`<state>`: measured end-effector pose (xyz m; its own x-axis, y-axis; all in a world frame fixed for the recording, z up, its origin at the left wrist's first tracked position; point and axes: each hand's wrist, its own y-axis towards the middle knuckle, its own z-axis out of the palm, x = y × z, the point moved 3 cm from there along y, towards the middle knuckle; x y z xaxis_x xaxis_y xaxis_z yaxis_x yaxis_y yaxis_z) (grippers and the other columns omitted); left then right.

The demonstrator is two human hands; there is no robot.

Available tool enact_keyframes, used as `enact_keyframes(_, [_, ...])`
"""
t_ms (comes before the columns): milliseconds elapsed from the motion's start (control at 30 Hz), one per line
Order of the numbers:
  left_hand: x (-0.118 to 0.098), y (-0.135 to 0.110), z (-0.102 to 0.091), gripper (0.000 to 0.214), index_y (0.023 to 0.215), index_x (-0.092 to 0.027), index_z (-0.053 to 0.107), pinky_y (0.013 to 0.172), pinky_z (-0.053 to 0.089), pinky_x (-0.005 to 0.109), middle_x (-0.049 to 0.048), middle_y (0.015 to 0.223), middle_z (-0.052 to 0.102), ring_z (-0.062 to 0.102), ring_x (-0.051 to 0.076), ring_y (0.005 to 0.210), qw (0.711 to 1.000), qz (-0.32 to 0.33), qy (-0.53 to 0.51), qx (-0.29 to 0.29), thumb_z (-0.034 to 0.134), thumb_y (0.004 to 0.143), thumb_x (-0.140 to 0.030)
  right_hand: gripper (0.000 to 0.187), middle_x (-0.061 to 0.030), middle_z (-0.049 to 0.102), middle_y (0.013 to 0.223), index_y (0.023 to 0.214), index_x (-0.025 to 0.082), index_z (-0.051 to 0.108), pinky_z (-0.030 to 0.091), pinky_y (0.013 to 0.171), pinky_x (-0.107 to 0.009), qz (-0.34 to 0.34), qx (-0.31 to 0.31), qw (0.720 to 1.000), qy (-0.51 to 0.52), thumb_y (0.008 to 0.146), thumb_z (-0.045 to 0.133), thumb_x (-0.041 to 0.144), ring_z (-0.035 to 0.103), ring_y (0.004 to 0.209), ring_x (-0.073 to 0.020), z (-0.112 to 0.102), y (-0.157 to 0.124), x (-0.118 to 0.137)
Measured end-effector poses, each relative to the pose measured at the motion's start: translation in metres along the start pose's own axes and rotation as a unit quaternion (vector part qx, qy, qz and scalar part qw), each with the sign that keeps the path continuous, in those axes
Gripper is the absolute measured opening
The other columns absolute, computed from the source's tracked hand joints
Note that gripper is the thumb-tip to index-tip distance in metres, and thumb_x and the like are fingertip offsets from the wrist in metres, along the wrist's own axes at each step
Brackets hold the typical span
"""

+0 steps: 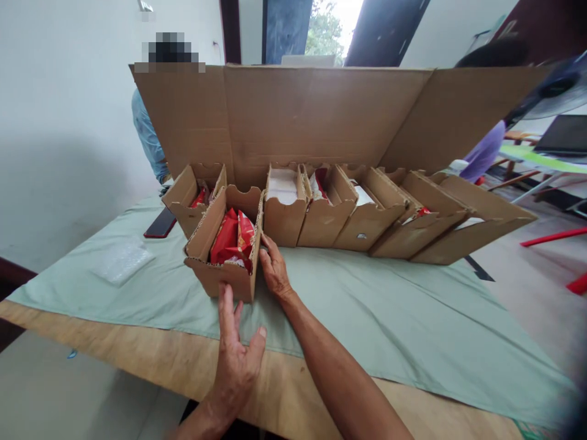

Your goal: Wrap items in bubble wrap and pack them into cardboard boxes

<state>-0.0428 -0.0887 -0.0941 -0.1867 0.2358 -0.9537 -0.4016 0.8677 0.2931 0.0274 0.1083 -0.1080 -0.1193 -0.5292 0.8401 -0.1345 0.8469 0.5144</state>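
A narrow open-topped cardboard box stands on the green cloth, pulled forward of a row of similar boxes. Red shiny packets fill its inside. My left hand is at the box's front face, fingers stretched out and thumb spread, the fingertips at or near the cardboard. Flat along the right side of the same box lies my right hand, its fingers extended and partly hidden against the side wall. Neither hand is wrapped around anything.
More cardboard boxes stand in a row behind, those at right leaning. A tall cardboard panel rises behind them. A phone and bubble wrap lie left. People are partly visible behind the panel; a fan is at right.
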Motion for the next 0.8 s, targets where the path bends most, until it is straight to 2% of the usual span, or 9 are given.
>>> enact_keyframes(167, [0.005, 0.05, 0.006, 0.085, 0.162, -0.033, 0.015, 0.125, 0.031, 0.052, 0.0056, 0.174, 0.008, 0.012, 0.029, 0.16, 0.999, 0.032, 0.02, 0.027, 0.06, 0.091, -0.023, 0.053, -0.0154, 0.067, 0.132, 0.124, 0.018, 0.068, 0.043, 0.113, -0.046, 0.038, -0.068, 0.997, -0.021, 0.1, 0.039, 0.055, 0.059, 0.127, -0.0263, -0.008, 0.003, -0.014])
enact_keyframes(400, [0.02, 0.14, 0.029, 0.099, 0.162, -0.019, 0.02, 0.123, 0.032, 0.055, 0.0164, 0.172, 0.013, 0.02, 0.035, 0.157, 0.998, -0.013, 0.024, 0.065, 0.067, 0.075, -0.025, 0.049, -0.016, 0.069, 0.123, 0.118, 0.017, 0.066, 0.051, 0.1, -0.043, 0.071, -0.102, 0.992, -0.026, 0.1, 0.034, 0.048, 0.063, 0.117, -0.0257, -0.01, 0.002, -0.018])
enact_keyframes(467, [0.025, 0.152, 0.033, 0.098, 0.161, -0.019, 0.024, 0.122, 0.032, 0.056, 0.0171, 0.171, 0.018, 0.024, 0.036, 0.156, 0.996, -0.033, 0.031, 0.076, 0.067, 0.073, -0.026, 0.048, -0.0157, 0.069, 0.121, 0.117, 0.017, 0.066, 0.052, 0.096, -0.042, 0.077, -0.101, 0.991, -0.031, 0.1, 0.034, 0.048, 0.064, 0.113, -0.0249, -0.01, 0.002, -0.018])
enact_keyframes(533, [0.032, 0.152, 0.03, 0.091, 0.158, -0.019, 0.032, 0.121, 0.033, 0.058, 0.0175, 0.167, 0.03, 0.032, 0.037, 0.153, 0.992, -0.028, 0.061, 0.109, 0.067, 0.074, -0.028, 0.048, -0.0146, 0.07, 0.118, 0.115, 0.017, 0.066, 0.053, 0.092, -0.039, 0.084, -0.096, 0.991, -0.036, 0.1, 0.033, 0.048, 0.066, 0.107, -0.0235, -0.011, 0.003, -0.017])
enact_keyframes(600, [0.04, 0.14, 0.017, 0.077, 0.149, -0.018, 0.048, 0.119, 0.034, 0.06, 0.0181, 0.158, 0.046, 0.041, 0.037, 0.148, 0.979, 0.007, 0.122, 0.161, 0.067, 0.075, -0.03, 0.046, -0.012, 0.073, 0.106, 0.107, 0.018, 0.067, 0.054, 0.085, -0.036, 0.092, -0.082, 0.992, -0.041, 0.099, 0.034, 0.049, 0.068, 0.095, -0.0221, -0.011, 0.003, -0.016])
enact_keyframes(667, [0.049, 0.124, -0.007, 0.06, 0.133, -0.019, 0.064, 0.119, 0.034, 0.063, 0.0175, 0.148, 0.057, 0.045, 0.039, 0.144, 0.963, 0.046, 0.187, 0.188, 0.068, 0.075, -0.031, 0.042, -0.0069, 0.073, 0.086, 0.091, 0.02, 0.067, 0.054, 0.076, -0.033, 0.097, -0.057, 0.993, -0.045, 0.098, 0.037, 0.048, 0.067, 0.08, -0.0202, -0.01, 0.003, -0.013])
enact_keyframes(733, [0.057, 0.11, -0.038, 0.047, 0.12, -0.021, 0.072, 0.118, 0.033, 0.065, 0.0162, 0.143, 0.062, 0.044, 0.04, 0.145, 0.953, 0.075, 0.245, 0.162, 0.07, 0.074, -0.031, 0.037, -0.0025, 0.068, 0.071, 0.078, 0.022, 0.064, 0.052, 0.069, -0.03, 0.095, -0.03, 0.994, -0.051, 0.096, 0.042, 0.046, 0.065, 0.069, -0.0186, -0.008, 0.001, -0.008])
enact_keyframes(800, [0.063, 0.1, -0.067, 0.04, 0.115, -0.022, 0.074, 0.117, 0.034, 0.067, 0.0159, 0.142, 0.063, 0.043, 0.041, 0.145, 0.941, 0.095, 0.304, 0.119, 0.069, 0.077, -0.032, 0.033, -0.0012, 0.066, 0.068, 0.075, 0.023, 0.063, 0.051, 0.067, -0.029, 0.084, -0.008, 0.995, -0.061, 0.093, 0.047, 0.045, 0.064, 0.066, -0.0181, -0.004, -0.002, 0.0])
